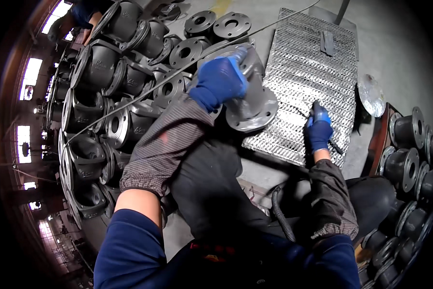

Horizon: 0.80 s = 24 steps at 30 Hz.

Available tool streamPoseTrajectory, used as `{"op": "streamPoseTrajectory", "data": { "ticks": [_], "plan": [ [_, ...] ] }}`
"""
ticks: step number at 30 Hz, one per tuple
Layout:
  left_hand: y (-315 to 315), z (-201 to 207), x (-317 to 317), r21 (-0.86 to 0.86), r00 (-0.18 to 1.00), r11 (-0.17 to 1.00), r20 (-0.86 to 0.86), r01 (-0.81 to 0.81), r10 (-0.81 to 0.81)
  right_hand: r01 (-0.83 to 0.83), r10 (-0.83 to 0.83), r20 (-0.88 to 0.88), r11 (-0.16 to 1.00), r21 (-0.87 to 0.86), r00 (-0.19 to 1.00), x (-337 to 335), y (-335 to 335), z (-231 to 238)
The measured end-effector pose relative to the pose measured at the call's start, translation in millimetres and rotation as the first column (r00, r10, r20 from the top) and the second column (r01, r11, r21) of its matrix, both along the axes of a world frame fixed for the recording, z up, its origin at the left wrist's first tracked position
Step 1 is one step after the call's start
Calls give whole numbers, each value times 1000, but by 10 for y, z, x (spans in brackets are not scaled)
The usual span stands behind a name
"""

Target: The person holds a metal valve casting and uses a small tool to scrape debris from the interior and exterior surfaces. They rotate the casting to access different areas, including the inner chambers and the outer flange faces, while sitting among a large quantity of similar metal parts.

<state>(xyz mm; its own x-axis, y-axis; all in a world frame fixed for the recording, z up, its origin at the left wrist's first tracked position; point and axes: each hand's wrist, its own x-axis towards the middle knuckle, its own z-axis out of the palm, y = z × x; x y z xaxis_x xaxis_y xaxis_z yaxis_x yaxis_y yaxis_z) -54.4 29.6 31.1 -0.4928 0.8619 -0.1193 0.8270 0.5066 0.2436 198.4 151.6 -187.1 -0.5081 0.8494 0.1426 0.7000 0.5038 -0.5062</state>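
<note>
Over the metal grating (317, 58), seen from my head, my left hand (220, 79) has its grip closed around a grey flanged casting (252, 103) tilted on the mesh, while my right hand (318, 129) clasps a slim tool, so I judge cleaning is underway, needing steady bracing.

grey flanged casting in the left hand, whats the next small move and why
Probably bring the thin tool in the blue-gloved right hand across to the grey flanged metal casting. The blue-gloved left hand grips it tilted over the silver mesh grating, flange facing the tool, which is apart from it.
</note>
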Motion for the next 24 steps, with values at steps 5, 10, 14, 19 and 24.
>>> {"op": "streamPoseTrajectory", "data": {
  "ticks": [5, 10, 14, 19, 24],
  "plan": [
    [-405, -369, 522, 163, 981, 983, -187, 85, -54, 140, -107, -151, 962, 235, 983, 38, 129, 452],
    [-720, -275, 844, 72, 893, 914, -256, 400, -371, -14, 97, -435, 982, 190, 895, -30, 230, 1078],
    [-935, -364, 939, 112, 724, 736, -331, 667, -605, -199, 180, -399, 980, -6, 899, -52, 44, 1515],
    [-1022, -234, 959, 404, 622, 502, -256, 764, -740, -331, 261, -356, 932, -149, 897, 230, -173, 1832],
    [-930, -193, 792, 614, 608, 532, 104, 583, -787, -230, -11, -420, 822, -520, 908, 539, -133, 1672]
  ]
}}
